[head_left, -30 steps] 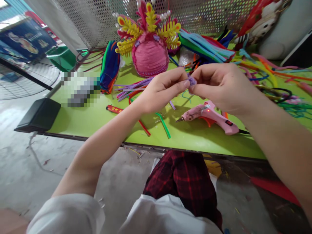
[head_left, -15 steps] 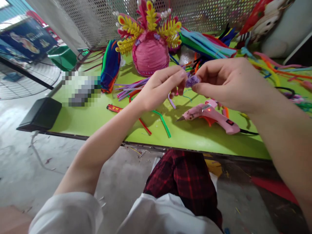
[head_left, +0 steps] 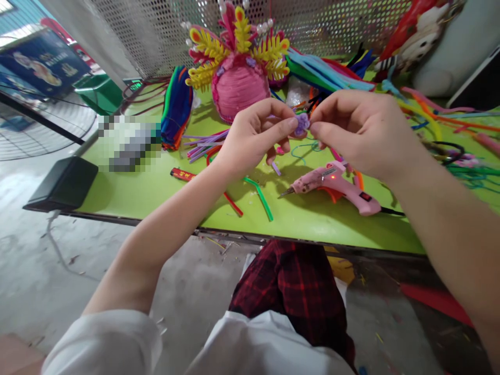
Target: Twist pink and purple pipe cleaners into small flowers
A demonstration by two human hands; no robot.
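Observation:
A small purple pipe-cleaner flower (head_left: 301, 124) is pinched between the fingertips of my left hand (head_left: 253, 138) and my right hand (head_left: 359, 133), held above the green table (head_left: 156, 182). Below my hands lies a pink glue gun (head_left: 336, 185) with its nozzle pointing left. Behind my hands stands a pink woven crown (head_left: 239, 78) with yellow and pink leaf-shaped trims and pearls.
Loose purple, red and green pipe cleaners (head_left: 234, 172) lie on the table. Bundles of coloured pipe cleaners (head_left: 328, 70) sit at the back and right, a dark blue bundle (head_left: 176, 107) at the left. A perforated metal panel (head_left: 156, 31) backs the table. A black box (head_left: 64, 182) sits at the left edge.
Both hands shifted slightly while turning the purple flower between the fingertips; my left fingers closed back onto it and it now sits a little higher.

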